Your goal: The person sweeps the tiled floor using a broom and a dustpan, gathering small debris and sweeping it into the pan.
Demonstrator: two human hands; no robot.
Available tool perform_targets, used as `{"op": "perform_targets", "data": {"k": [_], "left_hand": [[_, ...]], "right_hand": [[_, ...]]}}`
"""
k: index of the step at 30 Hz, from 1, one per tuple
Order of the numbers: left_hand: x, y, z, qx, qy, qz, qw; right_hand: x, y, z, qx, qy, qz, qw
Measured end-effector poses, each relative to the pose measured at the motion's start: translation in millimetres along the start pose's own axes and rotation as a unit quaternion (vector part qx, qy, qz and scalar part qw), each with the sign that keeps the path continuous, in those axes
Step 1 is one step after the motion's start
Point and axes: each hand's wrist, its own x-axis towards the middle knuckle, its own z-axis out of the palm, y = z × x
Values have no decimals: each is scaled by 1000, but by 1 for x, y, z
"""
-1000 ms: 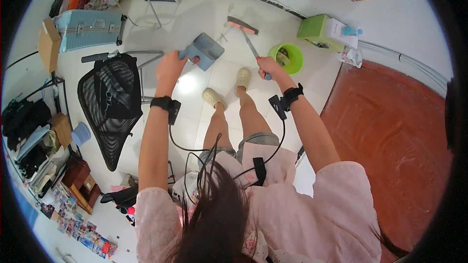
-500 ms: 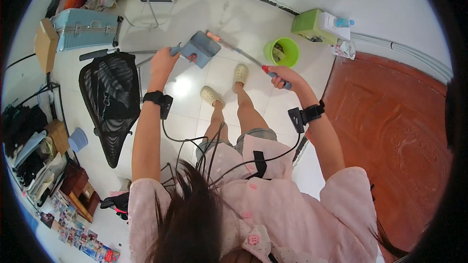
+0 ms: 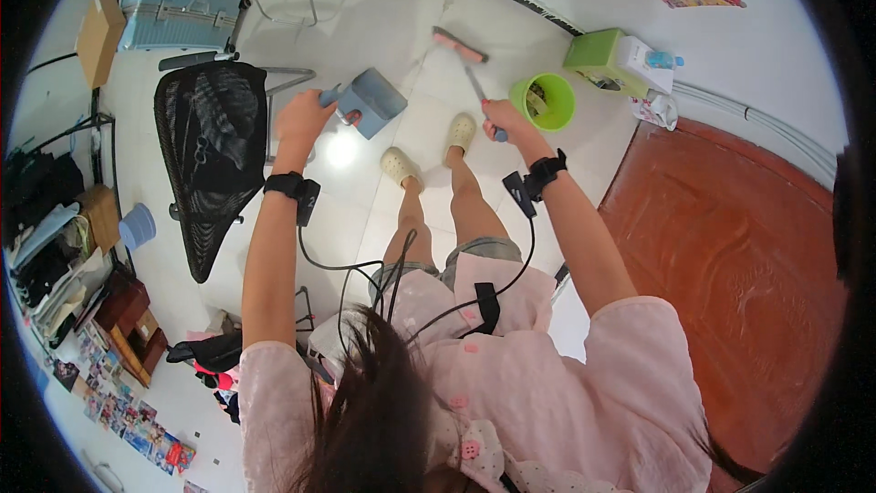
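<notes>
My left hand [image 3: 306, 117] is closed round the handle of a blue-grey dustpan [image 3: 376, 100], left of my feet. A bit of something reddish shows at the pan's near edge; I cannot make out what it is. In my right hand [image 3: 511, 120] is the grey handle of a small broom [image 3: 459, 44]. Its pinkish-orange head touches or hovers just over the pale tiles beyond my feet; which one I cannot tell. Right of the broom stands a bright green bin [image 3: 545, 102] with some rubbish inside.
A black mesh chair [image 3: 212, 146] stands at the left, below a light-blue suitcase [image 3: 178, 11] and a cardboard box [image 3: 100, 36]. A green and white box-shaped unit [image 3: 598, 62] sits by the wall. The reddish-brown door [image 3: 730, 283] fills the right. Cables hang from my wrist straps.
The broom has swung away from the dustpan, farther out and to the right, and its head has turned. My right hand has drawn inward. The dustpan stays in my left hand.
</notes>
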Motion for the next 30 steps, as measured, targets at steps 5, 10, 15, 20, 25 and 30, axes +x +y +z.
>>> {"op": "perform_targets", "data": {"k": [5, 10, 15, 20, 25, 30], "left_hand": [[9, -3, 19, 13, 7, 13, 1000], [5, -1, 19, 16, 11, 5, 1000], [2, -14, 28, -3, 12, -3, 1000], [-7, -14, 29, 4, -3, -17, 1000], [-6, -9, 31, 5, 7, -6, 1000], [-10, -24, 45, 16, 3, -3, 1000]], "right_hand": [[-34, 1, 48, 25, -87, 98, 991], [-45, -5, 1, 477, -206, 387, 761], [-86, -23, -12, 347, -167, 275, 881], [-81, -27, -1, 220, -120, 164, 954], [-44, -10, 49, -70, -78, 39, 994], [-32, -12, 40, 101, -190, 197, 956]]}}
